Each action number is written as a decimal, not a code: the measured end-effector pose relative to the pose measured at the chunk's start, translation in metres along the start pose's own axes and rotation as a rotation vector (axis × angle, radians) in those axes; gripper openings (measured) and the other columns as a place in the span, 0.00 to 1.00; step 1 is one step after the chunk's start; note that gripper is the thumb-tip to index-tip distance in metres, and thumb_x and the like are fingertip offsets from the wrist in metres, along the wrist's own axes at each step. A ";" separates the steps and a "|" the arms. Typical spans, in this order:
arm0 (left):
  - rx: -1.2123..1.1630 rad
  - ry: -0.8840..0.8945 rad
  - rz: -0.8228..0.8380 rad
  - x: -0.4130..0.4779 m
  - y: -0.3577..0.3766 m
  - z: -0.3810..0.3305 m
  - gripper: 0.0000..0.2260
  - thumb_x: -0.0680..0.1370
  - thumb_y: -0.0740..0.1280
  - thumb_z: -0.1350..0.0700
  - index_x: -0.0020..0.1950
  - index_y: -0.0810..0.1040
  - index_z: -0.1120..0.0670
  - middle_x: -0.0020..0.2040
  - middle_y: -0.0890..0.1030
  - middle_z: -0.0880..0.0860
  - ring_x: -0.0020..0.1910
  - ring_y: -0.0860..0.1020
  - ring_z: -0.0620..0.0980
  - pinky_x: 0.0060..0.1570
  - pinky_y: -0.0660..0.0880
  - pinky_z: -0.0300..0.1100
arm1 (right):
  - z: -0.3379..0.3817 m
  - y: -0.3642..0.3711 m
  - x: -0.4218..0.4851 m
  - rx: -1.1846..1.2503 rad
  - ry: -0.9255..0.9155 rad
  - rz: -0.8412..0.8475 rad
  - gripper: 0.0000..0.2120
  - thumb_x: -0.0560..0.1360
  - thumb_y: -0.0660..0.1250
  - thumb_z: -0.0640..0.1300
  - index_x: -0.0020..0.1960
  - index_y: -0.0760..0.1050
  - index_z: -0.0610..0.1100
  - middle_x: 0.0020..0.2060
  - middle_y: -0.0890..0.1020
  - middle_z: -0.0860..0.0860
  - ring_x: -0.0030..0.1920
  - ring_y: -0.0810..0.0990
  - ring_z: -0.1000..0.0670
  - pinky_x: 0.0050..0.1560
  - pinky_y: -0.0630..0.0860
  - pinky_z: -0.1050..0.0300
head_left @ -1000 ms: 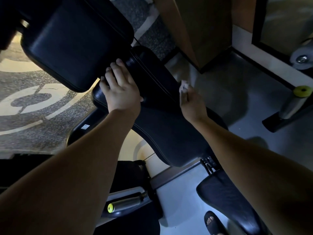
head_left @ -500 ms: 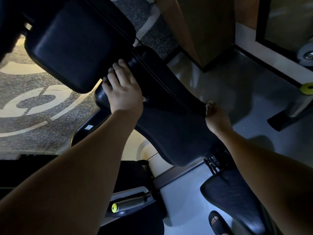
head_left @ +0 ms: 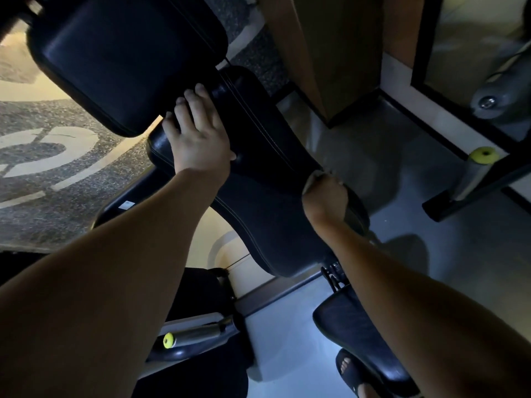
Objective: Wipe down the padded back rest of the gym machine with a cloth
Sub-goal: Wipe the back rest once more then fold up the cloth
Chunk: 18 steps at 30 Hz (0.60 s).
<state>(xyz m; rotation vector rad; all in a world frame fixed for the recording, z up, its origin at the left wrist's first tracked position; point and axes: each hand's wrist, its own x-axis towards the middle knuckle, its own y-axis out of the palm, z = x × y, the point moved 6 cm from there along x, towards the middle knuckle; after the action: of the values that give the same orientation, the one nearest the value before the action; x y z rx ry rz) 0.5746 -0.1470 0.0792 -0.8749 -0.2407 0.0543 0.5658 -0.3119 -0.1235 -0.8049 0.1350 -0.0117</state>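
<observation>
The black padded back rest (head_left: pixel 267 214) runs from upper left to lower right in the middle of the view. My left hand (head_left: pixel 198 139) rests flat on its upper end, fingers straight, fingertips against the head pad (head_left: pixel 123 58) above. My right hand (head_left: pixel 326 201) sits on the pad's right edge lower down, curled round a small pale cloth (head_left: pixel 313 178) that shows only as a bit at the top of the fist.
A black seat pad (head_left: pixel 356 337) lies at the lower right, with a foot in a dark slide sandal (head_left: pixel 352 374) beside it. Grey handles with yellow end caps stand at the lower left (head_left: pixel 169 340) and at the right (head_left: pixel 482 155). A wooden column (head_left: pixel 333 47) rises behind.
My right hand has slid with the cloth down the right edge of the back rest, then shifted a little inward onto the pad. My left hand has stayed in place.
</observation>
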 end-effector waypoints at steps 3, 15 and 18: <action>-0.034 -0.006 -0.018 -0.002 0.000 0.002 0.57 0.70 0.75 0.37 0.80 0.45 0.68 0.78 0.57 0.68 0.75 0.62 0.67 0.70 0.62 0.65 | 0.009 -0.025 -0.011 0.264 -0.037 0.020 0.12 0.83 0.58 0.39 0.50 0.78 0.35 0.44 0.82 0.44 0.41 0.81 0.48 0.41 0.73 0.63; -0.668 -0.077 0.000 -0.087 0.001 0.034 0.27 0.77 0.66 0.57 0.76 0.66 0.57 0.72 0.66 0.59 0.71 0.63 0.63 0.71 0.63 0.55 | 0.054 -0.064 -0.075 0.552 -0.137 0.398 0.06 0.82 0.59 0.45 0.57 0.72 0.46 0.42 0.81 0.55 0.40 0.80 0.59 0.38 0.73 0.67; -1.070 -0.167 0.168 -0.120 0.020 0.036 0.21 0.79 0.64 0.58 0.72 0.72 0.57 0.66 0.74 0.58 0.67 0.71 0.59 0.66 0.69 0.46 | 0.081 -0.076 -0.086 0.483 -0.284 0.444 0.10 0.80 0.61 0.37 0.55 0.80 0.44 0.44 0.79 0.58 0.39 0.80 0.66 0.38 0.72 0.74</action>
<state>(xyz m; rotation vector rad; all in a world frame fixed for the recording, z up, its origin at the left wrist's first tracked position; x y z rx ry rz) 0.4507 -0.1245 0.0630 -1.9600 -0.3566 0.1624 0.4938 -0.3013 -0.0038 -0.2758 0.0358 0.4717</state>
